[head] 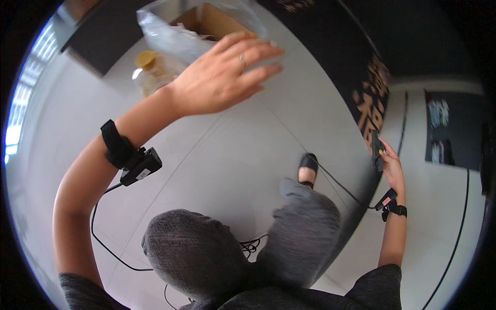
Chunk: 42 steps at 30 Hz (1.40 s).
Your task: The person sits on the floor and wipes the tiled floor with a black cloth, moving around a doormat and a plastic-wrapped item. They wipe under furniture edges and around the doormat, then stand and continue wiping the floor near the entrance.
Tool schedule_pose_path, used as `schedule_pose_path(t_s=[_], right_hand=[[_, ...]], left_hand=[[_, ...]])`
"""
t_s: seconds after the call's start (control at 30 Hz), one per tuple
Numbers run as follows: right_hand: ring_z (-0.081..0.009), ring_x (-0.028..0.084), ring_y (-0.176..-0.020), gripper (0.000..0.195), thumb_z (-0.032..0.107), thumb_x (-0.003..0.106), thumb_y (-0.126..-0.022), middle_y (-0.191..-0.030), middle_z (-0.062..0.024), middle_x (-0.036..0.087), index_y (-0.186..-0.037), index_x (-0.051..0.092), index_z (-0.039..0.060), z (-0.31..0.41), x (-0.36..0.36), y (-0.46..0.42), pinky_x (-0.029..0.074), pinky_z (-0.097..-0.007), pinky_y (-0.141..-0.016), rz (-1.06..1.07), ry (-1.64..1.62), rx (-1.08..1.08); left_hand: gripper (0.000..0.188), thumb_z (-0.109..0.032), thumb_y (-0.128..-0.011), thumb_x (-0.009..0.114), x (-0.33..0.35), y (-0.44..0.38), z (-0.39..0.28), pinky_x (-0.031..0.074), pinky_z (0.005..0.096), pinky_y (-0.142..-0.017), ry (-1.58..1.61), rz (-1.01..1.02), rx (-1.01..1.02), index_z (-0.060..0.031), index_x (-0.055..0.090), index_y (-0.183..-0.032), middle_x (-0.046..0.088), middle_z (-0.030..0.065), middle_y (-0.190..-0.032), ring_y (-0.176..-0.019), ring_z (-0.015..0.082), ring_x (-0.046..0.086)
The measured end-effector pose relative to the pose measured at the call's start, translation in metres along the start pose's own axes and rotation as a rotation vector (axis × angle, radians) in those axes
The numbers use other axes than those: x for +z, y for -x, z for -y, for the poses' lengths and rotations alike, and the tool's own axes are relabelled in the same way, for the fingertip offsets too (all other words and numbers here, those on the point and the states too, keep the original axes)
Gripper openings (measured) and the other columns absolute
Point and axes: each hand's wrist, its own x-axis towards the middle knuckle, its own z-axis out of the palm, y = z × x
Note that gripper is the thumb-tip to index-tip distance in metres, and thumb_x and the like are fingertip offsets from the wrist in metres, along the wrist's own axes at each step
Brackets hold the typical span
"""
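My left hand is raised at the upper middle, fingers apart and pointing right, with a ring on one finger and nothing in its grasp. Just beyond it stands a clear plastic bag around an open cardboard box. A clear container with a yellow lid is partly hidden behind my left wrist. Far to the right, my right hand grips a dark flat object by its side; its exact kind is unclear. Each wrist wears a strapped black device with a cable.
A black panel with tan lettering runs along the right, close to my right hand. A dark furniture piece stands at the upper left. Black cables trail over the pale tiled floor. A dark shelf is at the far right.
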Motion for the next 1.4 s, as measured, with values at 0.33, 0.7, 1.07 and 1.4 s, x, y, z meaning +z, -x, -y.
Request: schedule_pose_path(t_s=[0.33,0.7,1.07,1.4], right_hand=[[-0.0076,0.056,-0.09,0.042,0.003,0.043,-0.094,-0.11,-0.0005,0.061,-0.135,0.048,0.0063,-0.095,-0.071,0.16,0.045,-0.0205,-0.074,-0.565,-0.214,-0.013],[-0.0062,0.055,-0.079,0.044,0.004,0.049,-0.092,-0.107,0.0001,0.061,-0.136,0.048,0.0053,-0.033,-0.141,0.401,0.046,-0.0208,-0.065,-0.603,0.191,0.348],[-0.0052,0.05,-0.08,0.048,0.003,0.049,-0.093,-0.106,0.0035,0.057,-0.138,0.048,0.0189,-0.131,-0.059,0.294,0.044,-0.0211,-0.066,-0.528,-0.005,0.378],[-0.0178,0.055,-0.1,0.048,0.0,0.051,-0.091,-0.119,-0.0075,0.049,-0.137,0.049,0.0167,-0.327,0.007,0.22,0.05,-0.0318,-0.078,-0.676,-0.179,0.636]], left_hand=[[0.032,-0.018,-0.085,0.063,0.089,0.009,-0.066,0.036,0.0377,-0.105,0.458,0.541,0.169,-0.0075,0.059,-0.114,0.049,0.0109,-0.13,-0.121,0.0279,0.046],[0.027,-0.017,-0.086,0.061,0.124,0.031,-0.069,0.04,0.0392,-0.101,0.529,0.765,0.093,-0.0062,0.061,-0.111,0.055,0.0101,-0.125,-0.114,0.0269,0.051],[0.022,-0.015,-0.086,0.063,0.157,-0.014,-0.091,0.044,0.0389,-0.095,0.625,0.783,0.15,-0.0049,0.062,-0.105,0.056,0.0095,-0.119,-0.107,0.0283,0.054],[0.026,-0.012,-0.085,0.063,0.141,0.007,-0.064,0.043,0.0387,-0.098,0.473,1.085,0.03,-0.0061,0.06,-0.11,0.051,0.0079,-0.126,-0.111,0.0288,0.051]])
